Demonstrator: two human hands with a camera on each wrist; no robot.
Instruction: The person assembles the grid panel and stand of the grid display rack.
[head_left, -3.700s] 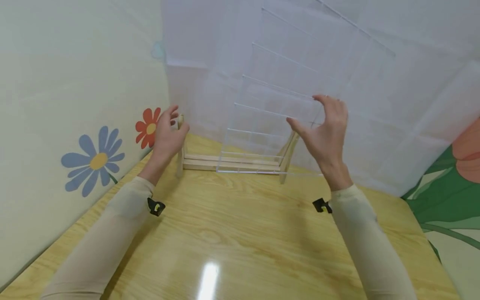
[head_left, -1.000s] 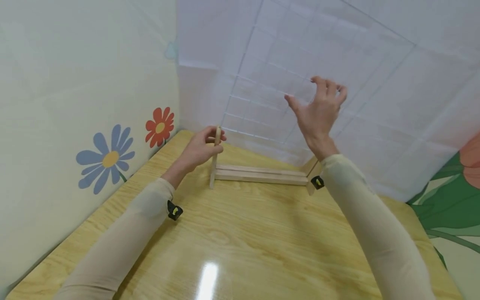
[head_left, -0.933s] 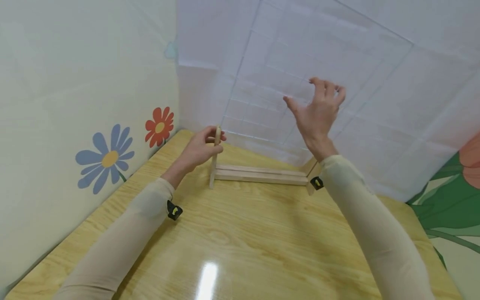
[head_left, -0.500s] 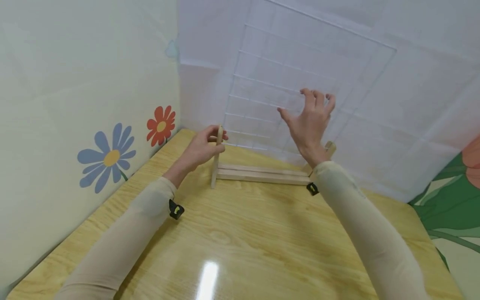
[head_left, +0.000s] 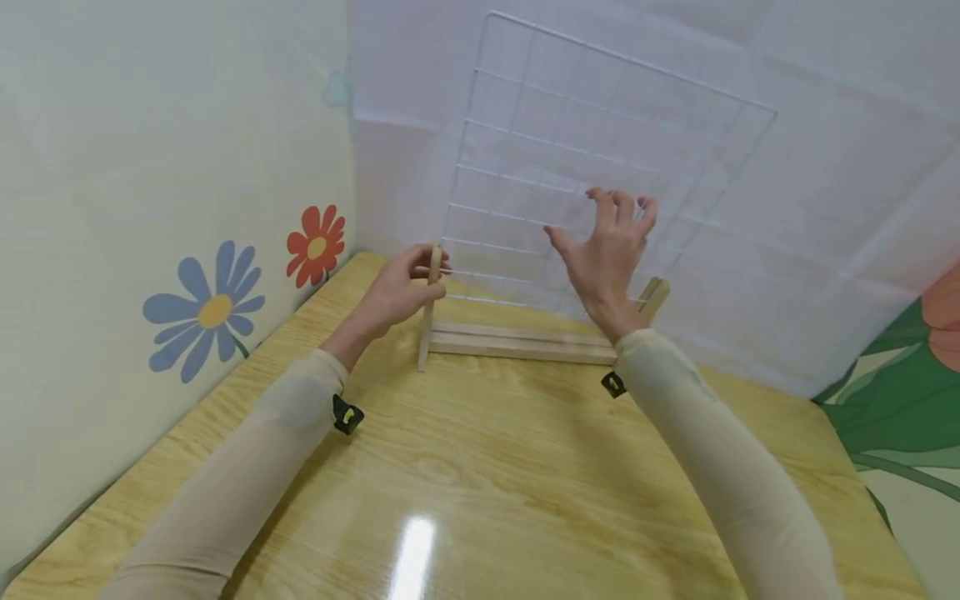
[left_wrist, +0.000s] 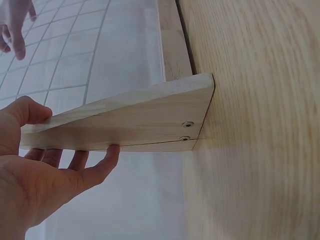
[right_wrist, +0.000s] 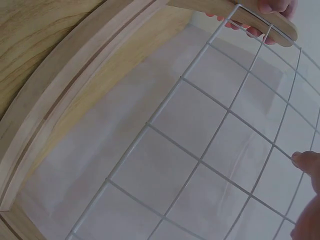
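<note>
My left hand point(head_left: 397, 292) grips the upright side board point(left_wrist: 125, 117) of a low wooden stand point(head_left: 517, 342), thumb on one edge and fingers on the other. The stand has two side boards joined by a grooved crossbar and sits on the table. My right hand point(head_left: 609, 258) holds a white wire grid panel point(head_left: 517, 177), with thumb and fingers spread on its wires. In the right wrist view, the grid's lower edge is apart from the grooved crossbar point(right_wrist: 75, 85). Only part of the right thumb point(right_wrist: 310, 167) shows there.
The stand rests toward the back of a wood-grain table point(head_left: 465, 467). Behind it hangs a pale cloth backdrop point(head_left: 817, 208). The left wall carries a printed blue flower point(head_left: 213, 312) and a red one. Printed green leaves point(head_left: 885, 400) lie at the right.
My left hand has taken hold of the left side board since the oldest frame. Over the last second, my right hand has moved down and left, and the grid's top edge has come into view.
</note>
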